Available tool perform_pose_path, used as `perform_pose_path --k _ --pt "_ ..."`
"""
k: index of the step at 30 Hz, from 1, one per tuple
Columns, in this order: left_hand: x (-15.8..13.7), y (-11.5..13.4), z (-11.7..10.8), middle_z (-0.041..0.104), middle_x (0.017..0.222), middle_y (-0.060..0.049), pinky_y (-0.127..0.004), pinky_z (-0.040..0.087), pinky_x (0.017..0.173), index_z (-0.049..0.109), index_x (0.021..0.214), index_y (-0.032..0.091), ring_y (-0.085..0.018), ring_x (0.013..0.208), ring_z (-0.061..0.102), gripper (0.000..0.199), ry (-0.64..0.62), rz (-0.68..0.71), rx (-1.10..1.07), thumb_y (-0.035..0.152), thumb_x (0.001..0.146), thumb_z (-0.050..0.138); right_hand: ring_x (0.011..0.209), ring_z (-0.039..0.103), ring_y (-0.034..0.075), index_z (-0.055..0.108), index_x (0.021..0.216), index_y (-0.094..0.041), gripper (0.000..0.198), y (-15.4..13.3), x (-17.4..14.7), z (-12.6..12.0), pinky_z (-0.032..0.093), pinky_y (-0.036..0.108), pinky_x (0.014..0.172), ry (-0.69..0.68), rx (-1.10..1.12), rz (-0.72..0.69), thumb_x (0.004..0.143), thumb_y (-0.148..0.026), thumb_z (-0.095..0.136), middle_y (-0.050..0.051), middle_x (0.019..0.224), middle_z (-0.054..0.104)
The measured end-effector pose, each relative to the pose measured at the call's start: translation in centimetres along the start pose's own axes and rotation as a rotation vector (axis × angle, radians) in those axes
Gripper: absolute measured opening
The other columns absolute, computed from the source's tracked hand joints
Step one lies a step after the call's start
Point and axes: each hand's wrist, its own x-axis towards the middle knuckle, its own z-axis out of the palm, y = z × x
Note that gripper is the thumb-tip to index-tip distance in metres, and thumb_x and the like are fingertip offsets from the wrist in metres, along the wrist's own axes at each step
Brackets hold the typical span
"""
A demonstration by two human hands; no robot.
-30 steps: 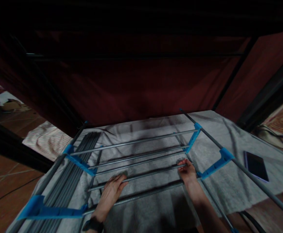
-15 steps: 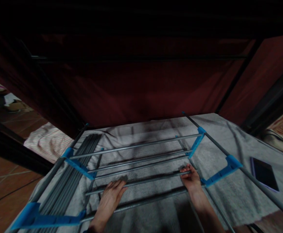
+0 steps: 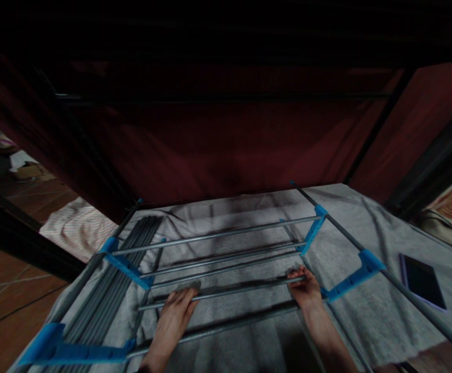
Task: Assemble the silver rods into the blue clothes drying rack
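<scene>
A loose grey metal tube (image 3: 245,290) lies crosswise between my two hands, above the pale blanket. Its left part is under the closed fingers of my left hand (image 3: 174,313). Near the right end, the fingers of my right hand (image 3: 306,291) pinch it, close to a blue plastic bracket (image 3: 352,282). The tube's left end pokes out past my left hand, apart from the left front blue bracket (image 3: 82,351). Other grey crossbars (image 3: 218,235) span the rack frame between the left rear bracket (image 3: 128,269) and the right rear bracket (image 3: 314,230).
A bundle of grey tubes (image 3: 109,290) lies along the frame's left side. On the right, a dark-screened phone or tablet (image 3: 423,282) rests on the pale blanket (image 3: 389,248). A dark red panel (image 3: 226,145) with black framing stands behind. Striped cloth (image 3: 78,228) lies at left.
My left hand has shifted slightly left along the tube. My right hand keeps its pinch near the right end with almost no movement. The view has tilted a little.
</scene>
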Motion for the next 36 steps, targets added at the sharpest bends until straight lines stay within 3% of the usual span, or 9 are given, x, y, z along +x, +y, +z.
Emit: perform_pose_path --k 7,12,21,26,30,36 --pt "-0.3 -0.7 -0.4 0.075 0.100 -0.004 -0.039 0.051 0.085 0.069 0.102 0.026 -0.024 0.092 0.070 0.027 0.113 -0.015 0.093 0.036 0.100 0.045 0.046 0.056 0.011 0.055 0.071 -0.021 0.019 -0.4 -0.1 -0.2 0.035 0.016 0.034 0.041 0.024 -0.001 0.064 -0.011 0.070 -0.006 0.054 0.056" --pt "-0.6 -0.9 -0.6 0.076 0.093 -0.002 -0.035 0.052 0.078 0.067 0.100 0.025 -0.022 0.086 0.072 0.031 0.185 0.035 0.037 0.046 0.101 0.043 0.048 0.057 0.013 0.058 0.073 -0.021 0.016 -0.6 0.1 -0.7 0.040 0.019 0.036 0.062 0.024 -0.038 0.065 -0.015 0.071 -0.006 0.053 0.054" --pt "-0.2 0.5 -2.1 0.075 0.092 0.001 -0.033 0.054 0.076 0.068 0.096 0.028 -0.019 0.084 0.071 0.030 0.097 0.066 0.000 0.044 0.102 0.044 0.050 0.054 0.011 0.059 0.071 -0.021 0.015 -0.4 0.0 -0.9 0.037 0.017 0.037 0.021 0.002 -0.051 0.062 -0.019 0.071 -0.006 0.055 0.054" --pt "-0.4 0.2 -1.5 0.077 0.095 0.001 -0.033 0.055 0.079 0.069 0.103 0.029 -0.019 0.086 0.073 0.028 0.082 0.070 0.010 0.048 0.100 0.049 0.049 0.053 0.011 0.059 0.067 -0.021 0.018 -0.3 0.1 -0.8 0.036 0.017 0.037 0.028 0.005 -0.046 0.060 -0.019 0.076 -0.006 0.053 0.054" --pt "-0.3 0.4 -1.2 0.077 0.094 0.000 -0.034 0.057 0.081 0.070 0.100 0.028 -0.020 0.086 0.073 0.030 0.039 0.055 0.009 0.048 0.100 0.049 0.051 0.054 0.011 0.057 0.067 -0.021 0.023 -0.2 -0.5 -0.4 0.038 0.018 0.038 -0.044 -0.039 -0.013 0.064 -0.021 0.079 -0.006 0.054 0.055" --pt "0.5 2.8 0.1 0.076 0.107 -0.004 -0.035 0.057 0.091 0.070 0.110 0.026 -0.020 0.100 0.071 0.029 -0.017 0.069 -0.025 0.042 0.102 0.047 0.050 0.053 0.010 0.053 0.069 -0.022 0.022 1.7 -1.1 0.9 0.040 0.019 0.039 -0.095 -0.087 -0.050 0.073 -0.021 0.074 -0.008 0.053 0.052"
